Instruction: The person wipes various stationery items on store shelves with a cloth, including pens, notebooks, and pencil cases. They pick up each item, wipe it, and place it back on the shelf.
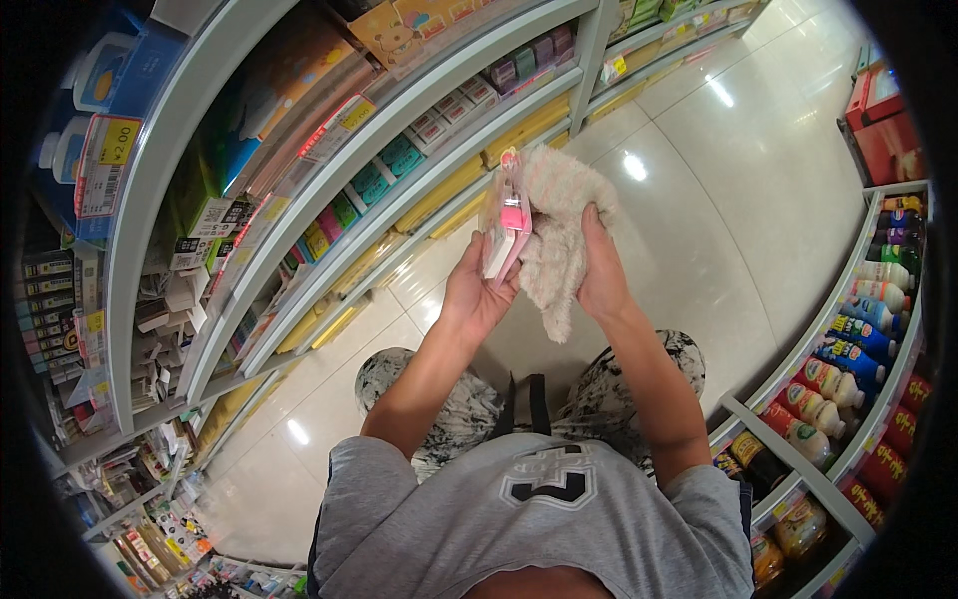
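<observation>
My left hand [483, 292] grips a pink packaged item [512, 217] with a clear plastic cover, held upright and tilted. Its exact kind is hard to tell. In my right hand [605, 262] is a fluffy white cloth with pale pink stripes [557, 239], the thumb lying over its right side. The cloth bunches up close against the package's right face, and one end hangs down below my fingers. Both hands are raised in front of my knees, above the tiled floor.
On the left, a grey shelf unit [277, 183] carries boxed goods, small cartons [449, 112] and price tags [108, 165]. Bottled drinks [831, 382] line a curved-looking shelf at the right. Pale glossy floor tiles [673, 217] run between the two. Red boxes [883, 120] stand farther back.
</observation>
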A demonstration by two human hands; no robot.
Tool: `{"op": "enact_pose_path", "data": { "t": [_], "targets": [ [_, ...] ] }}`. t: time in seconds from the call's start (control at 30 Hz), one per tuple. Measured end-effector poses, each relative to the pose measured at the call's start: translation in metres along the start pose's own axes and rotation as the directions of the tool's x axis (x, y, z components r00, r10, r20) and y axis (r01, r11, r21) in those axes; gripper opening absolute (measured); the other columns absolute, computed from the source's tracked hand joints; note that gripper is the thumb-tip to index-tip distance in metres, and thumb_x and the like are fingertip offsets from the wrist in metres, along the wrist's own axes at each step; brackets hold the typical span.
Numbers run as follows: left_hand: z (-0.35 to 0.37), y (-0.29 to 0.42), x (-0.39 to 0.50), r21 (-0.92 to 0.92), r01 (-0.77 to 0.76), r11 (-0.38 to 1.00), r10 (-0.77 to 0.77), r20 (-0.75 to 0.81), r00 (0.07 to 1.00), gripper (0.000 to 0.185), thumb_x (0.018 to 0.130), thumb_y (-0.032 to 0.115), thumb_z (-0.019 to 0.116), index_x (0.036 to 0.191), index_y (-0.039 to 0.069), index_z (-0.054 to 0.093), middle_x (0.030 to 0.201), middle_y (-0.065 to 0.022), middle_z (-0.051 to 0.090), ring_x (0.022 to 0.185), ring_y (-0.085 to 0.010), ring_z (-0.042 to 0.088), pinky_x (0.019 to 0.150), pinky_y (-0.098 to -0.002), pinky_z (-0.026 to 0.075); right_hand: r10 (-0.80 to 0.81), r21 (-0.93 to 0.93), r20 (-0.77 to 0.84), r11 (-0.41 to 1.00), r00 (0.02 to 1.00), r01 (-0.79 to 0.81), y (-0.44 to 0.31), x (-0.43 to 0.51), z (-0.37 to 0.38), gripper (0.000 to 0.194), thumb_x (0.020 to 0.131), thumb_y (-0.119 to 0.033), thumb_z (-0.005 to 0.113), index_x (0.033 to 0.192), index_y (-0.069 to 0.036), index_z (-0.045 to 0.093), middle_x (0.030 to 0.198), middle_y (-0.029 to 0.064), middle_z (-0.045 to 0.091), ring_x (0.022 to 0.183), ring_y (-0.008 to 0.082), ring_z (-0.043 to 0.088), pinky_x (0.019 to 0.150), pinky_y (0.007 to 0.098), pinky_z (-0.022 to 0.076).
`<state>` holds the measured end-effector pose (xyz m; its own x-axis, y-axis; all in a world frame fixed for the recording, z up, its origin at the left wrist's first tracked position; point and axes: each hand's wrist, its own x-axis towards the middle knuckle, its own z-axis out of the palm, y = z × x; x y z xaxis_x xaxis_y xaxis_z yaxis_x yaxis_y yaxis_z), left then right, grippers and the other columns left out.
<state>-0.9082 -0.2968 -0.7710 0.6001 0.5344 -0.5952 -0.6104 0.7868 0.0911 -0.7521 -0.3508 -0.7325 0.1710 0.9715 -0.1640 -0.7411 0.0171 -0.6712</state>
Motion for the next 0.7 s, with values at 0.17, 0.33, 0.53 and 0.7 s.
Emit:
{"op": "enact_pose_path", "data": {
  "t": [0.17,0.33,0.53,0.7],
  "targets": [
    [0.005,-0.002,-0.004,0.066,-0.011,0.998,0.016,-0.078,0.997,0.028,0.099,0.033,0.042,0.108,0.01,0.054,0.092,-0.0047,0.065,0.072,-0.0176,0.062,0.065,-0.0294,0.051,-0.027,-0.053,0.008,0.998,1.0,0.027,0.002,0.001,0.0,0.052,0.1,-0.039,0.036,0.135,0.0,0.036,0.13,0.0103,0.048,0.116,0.02,0.05,0.098,0.0345,0.0406],
    [0.002,-0.003,-0.006,0.071,0.018,0.997,-0.01,-0.118,0.993,0.028,0.1,0.033,0.038,0.106,0.01,0.054,0.09,-0.0049,0.066,0.07,-0.0197,0.065,0.066,-0.031,0.051,-0.029,-0.131,-0.025,0.991,0.999,0.025,0.008,0.004,-0.01,0.054,0.1,-0.04,0.036,0.136,-0.001,0.035,0.132,0.0108,0.047,0.118,0.0212,0.049,0.1,0.0351,0.0395],
    [0.007,-0.005,-0.004,0.053,0.014,0.998,-0.006,-0.139,0.99,0.029,0.1,0.032,0.037,0.106,0.009,0.054,0.09,-0.0061,0.067,0.071,-0.0217,0.067,0.067,-0.0321,0.051,-0.032,-0.158,-0.047,0.987,0.998,0.024,0.012,0.006,-0.014,0.054,0.099,-0.04,0.038,0.135,0.0,0.036,0.131,0.0108,0.048,0.116,0.0208,0.05,0.099,0.0347,0.0398],
    [0.001,-0.004,-0.005,0.112,0.025,0.993,-0.011,-0.123,0.992,0.032,0.1,0.033,0.036,0.11,0.007,0.053,0.096,-0.0086,0.066,0.077,-0.0221,0.066,0.07,-0.0327,0.052,0.01,-0.161,-0.087,0.987,0.996,-0.024,0.012,0.005,-0.016,0.052,0.1,-0.039,0.037,0.135,0.0,0.037,0.13,0.0105,0.048,0.116,0.0201,0.05,0.099,0.0339,0.04]
  ]
}}
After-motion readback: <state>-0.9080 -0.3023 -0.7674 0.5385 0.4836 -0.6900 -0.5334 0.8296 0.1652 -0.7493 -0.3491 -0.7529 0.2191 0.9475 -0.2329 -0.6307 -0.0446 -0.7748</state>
